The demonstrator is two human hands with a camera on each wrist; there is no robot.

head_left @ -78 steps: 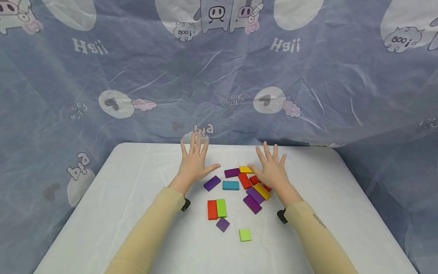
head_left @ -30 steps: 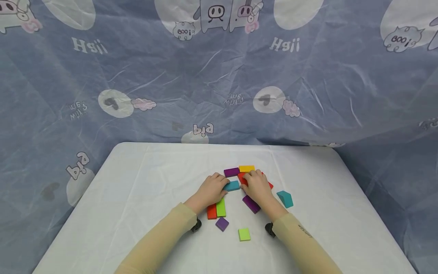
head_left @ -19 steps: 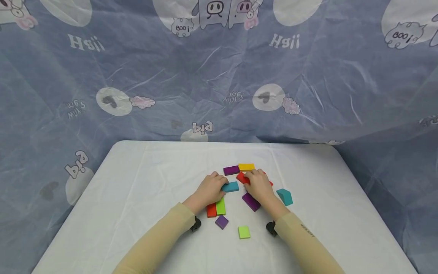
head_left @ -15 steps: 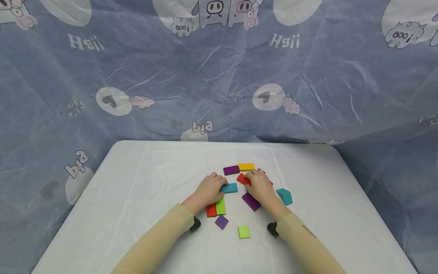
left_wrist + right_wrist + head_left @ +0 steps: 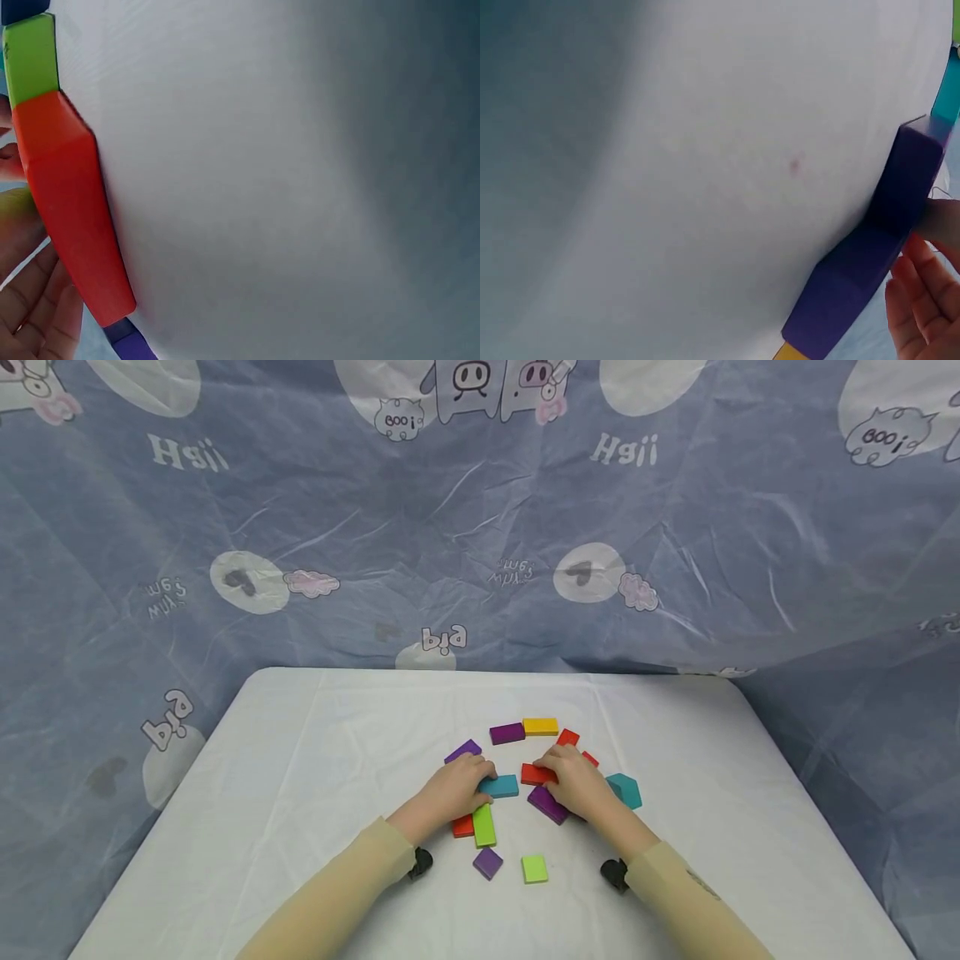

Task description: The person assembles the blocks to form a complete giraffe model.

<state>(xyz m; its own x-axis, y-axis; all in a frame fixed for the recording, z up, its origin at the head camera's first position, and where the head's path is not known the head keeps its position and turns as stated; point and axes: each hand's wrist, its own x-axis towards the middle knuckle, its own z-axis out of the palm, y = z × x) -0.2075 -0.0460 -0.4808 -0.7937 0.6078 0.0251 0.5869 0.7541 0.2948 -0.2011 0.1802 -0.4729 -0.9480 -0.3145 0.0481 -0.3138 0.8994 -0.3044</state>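
Note:
In the head view, my left hand (image 5: 448, 789) grips the left end of a blue block (image 5: 501, 786), fingertips on the far side and thumb on the near side. My right hand (image 5: 579, 779) holds a red block (image 5: 535, 774) by its right end, which the fingers hide. The two blocks face each other across a small gap. A purple block (image 5: 548, 805) lies just in front of the red one. Below the left hand are a lime block (image 5: 484, 825) and another red block (image 5: 463, 826). The left wrist view shows that red block (image 5: 75, 225) beside curled fingers (image 5: 34, 307).
A purple block (image 5: 507, 733) and a yellow block (image 5: 540, 727) lie farther back on the white table (image 5: 337, 718). A teal block (image 5: 628, 790) is right of my right hand. Nearer lie a small purple block (image 5: 487, 863) and a lime square (image 5: 535, 869).
Both hands came down from a spread pose onto the blocks. Since half a second ago, the blue block has slid nearer, the held red block has turned more sideways, and the lime block has shifted nearer.

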